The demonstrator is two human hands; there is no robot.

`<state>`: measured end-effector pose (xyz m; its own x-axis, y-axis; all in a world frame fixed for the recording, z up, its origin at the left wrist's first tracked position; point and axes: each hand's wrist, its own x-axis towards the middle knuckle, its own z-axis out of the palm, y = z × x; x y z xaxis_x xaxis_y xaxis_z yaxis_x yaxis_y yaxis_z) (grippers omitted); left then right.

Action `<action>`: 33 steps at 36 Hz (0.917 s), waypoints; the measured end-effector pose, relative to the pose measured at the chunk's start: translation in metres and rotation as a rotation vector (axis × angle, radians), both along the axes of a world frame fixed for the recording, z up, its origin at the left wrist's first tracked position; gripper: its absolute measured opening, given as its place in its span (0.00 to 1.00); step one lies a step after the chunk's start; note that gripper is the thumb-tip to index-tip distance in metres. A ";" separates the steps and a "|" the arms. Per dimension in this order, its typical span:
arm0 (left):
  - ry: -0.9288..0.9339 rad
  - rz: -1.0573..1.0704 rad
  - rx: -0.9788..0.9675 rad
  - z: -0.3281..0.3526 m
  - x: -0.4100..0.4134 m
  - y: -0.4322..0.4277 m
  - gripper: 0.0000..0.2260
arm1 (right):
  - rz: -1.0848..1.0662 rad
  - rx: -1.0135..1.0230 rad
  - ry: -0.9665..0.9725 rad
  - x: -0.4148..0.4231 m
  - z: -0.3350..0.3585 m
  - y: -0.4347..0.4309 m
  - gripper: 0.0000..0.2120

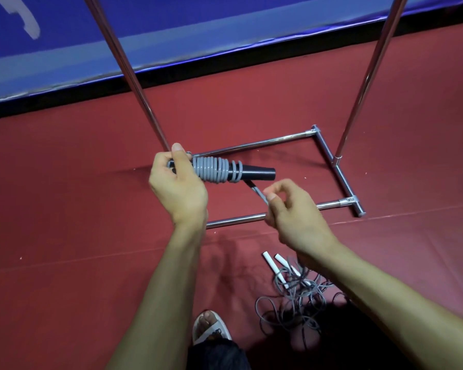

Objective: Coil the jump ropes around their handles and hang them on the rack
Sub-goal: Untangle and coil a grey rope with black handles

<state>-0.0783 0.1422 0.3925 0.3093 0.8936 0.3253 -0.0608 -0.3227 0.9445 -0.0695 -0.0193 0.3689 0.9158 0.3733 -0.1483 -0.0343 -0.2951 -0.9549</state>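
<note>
Your forearms (158, 289) reach forward over the red mat (64, 209). Your left hand (177, 188) grips the black handle (257, 173), grey rope (211, 170) coiled around it; your right hand (292, 212) pinches the rope's taut free end above the rack's base (340, 174).

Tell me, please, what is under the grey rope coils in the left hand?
A black handle: its flared end sticks out right of the grey rope coils. The left hand covers its other end; whether a second handle lies inside is hidden.
</note>
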 end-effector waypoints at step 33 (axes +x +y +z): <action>-0.036 0.015 0.008 0.010 0.003 0.009 0.15 | 0.042 0.277 0.355 -0.020 0.027 0.006 0.09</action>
